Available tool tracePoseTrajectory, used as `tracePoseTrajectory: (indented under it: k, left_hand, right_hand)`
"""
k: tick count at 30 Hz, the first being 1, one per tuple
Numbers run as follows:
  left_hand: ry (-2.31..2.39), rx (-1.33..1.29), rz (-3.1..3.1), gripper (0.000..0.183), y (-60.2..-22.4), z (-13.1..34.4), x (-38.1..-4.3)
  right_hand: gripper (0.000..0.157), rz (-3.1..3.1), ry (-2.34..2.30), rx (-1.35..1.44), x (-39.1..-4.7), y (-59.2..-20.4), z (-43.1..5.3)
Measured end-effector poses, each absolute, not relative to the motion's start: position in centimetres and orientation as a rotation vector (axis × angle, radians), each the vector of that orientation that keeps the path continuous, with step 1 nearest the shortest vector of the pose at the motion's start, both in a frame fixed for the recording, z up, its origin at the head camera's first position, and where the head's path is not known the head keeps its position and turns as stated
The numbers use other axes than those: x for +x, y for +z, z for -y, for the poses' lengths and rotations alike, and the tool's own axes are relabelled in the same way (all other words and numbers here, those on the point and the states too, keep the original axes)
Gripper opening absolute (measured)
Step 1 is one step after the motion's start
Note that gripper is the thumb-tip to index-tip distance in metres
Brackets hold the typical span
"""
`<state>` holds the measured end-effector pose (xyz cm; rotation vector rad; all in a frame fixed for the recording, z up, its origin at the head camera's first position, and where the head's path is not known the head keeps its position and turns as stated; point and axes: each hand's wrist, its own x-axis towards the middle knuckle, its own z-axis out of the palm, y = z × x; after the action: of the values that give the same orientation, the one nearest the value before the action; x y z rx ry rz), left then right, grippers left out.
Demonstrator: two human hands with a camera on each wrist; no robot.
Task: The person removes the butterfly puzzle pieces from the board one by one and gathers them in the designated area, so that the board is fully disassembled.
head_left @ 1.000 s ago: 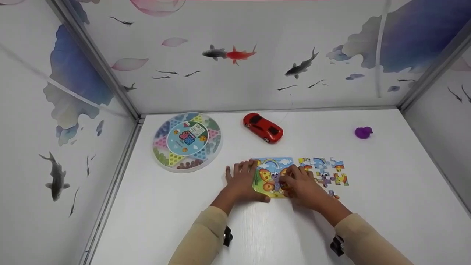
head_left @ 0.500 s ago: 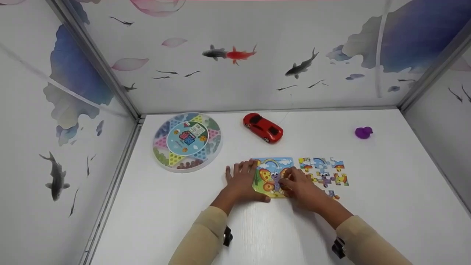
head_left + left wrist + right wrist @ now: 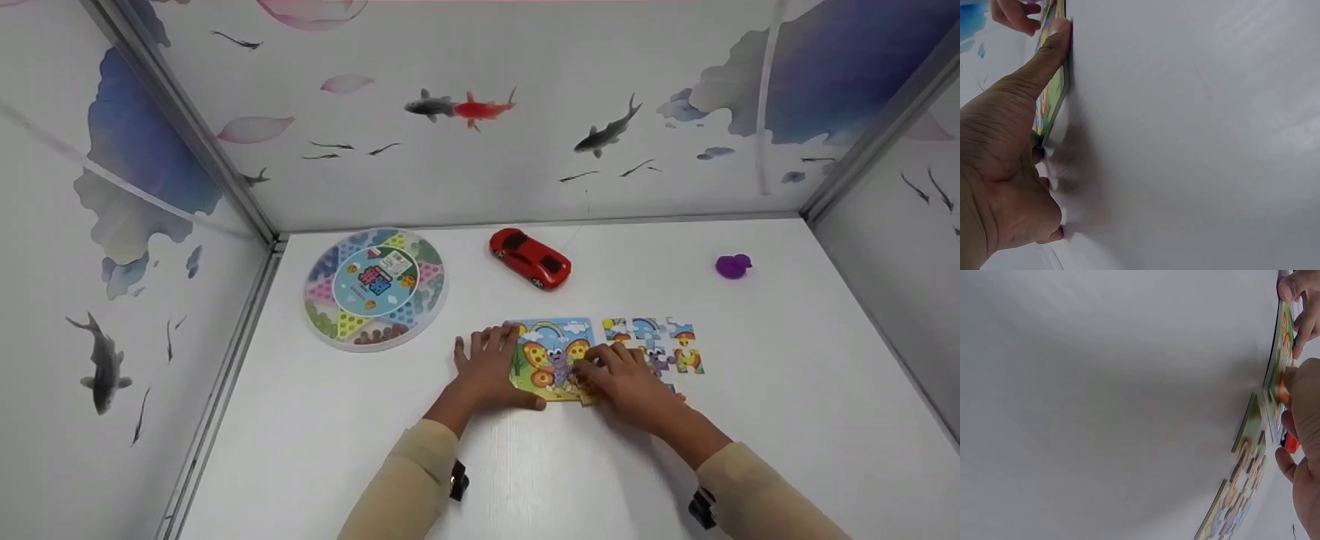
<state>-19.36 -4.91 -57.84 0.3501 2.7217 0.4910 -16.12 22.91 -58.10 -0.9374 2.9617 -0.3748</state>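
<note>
A small jigsaw board (image 3: pixel 551 330), showing a butterfly under a rainbow, lies flat on the white table. My left hand (image 3: pixel 487 373) spreads over its left side, with the thumb (image 3: pixel 1050 53) pressing its near edge. At the lower right corner, my right hand (image 3: pixel 628 386) pinches a puzzle piece (image 3: pixel 587 400), whose end pokes past the board's near edge. Most of that piece is hidden under the fingers. Just right of the board, loose puzzle pieces (image 3: pixel 646 328) are laid out in rows, partly covered by the right hand.
Behind the left hand sits a round Chinese checkers box (image 3: pixel 349 326). A red toy car (image 3: pixel 531 259) stands beyond the board, and a purple rubber duck (image 3: pixel 732 265) sits at the back right. Patterned panels (image 3: pixel 450 180) wall the table at the back and sides.
The puzzle piece under my right fingers now shows past the board's near edge, and more of the butterfly's right wing is visible. The left hand keeps its place; the head view shifts slightly.
</note>
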Motion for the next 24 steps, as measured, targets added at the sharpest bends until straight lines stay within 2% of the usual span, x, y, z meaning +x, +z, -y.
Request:
tracePoseTrajectory:
  k: [6, 12, 24]
  left_hand:
    - [0.474, 0.345, -2.733, 0.139, -58.0, 5.2, -19.3]
    - [0.461, 0.358, -2.732, 0.139, -58.0, 5.3, -19.3]
    - [0.472, 0.358, -2.734, 0.139, -58.2, 4.9, -19.4]
  right_hand:
    - [0.044, -2.947, -0.486, -0.878, -15.9, -58.2, -23.9]
    - [0.063, -2.864, -0.499, -0.874, -15.5, -57.7, -24.2]
    - [0.054, -2.826, -0.536, -0.859, -15.8, -57.3, -24.3]
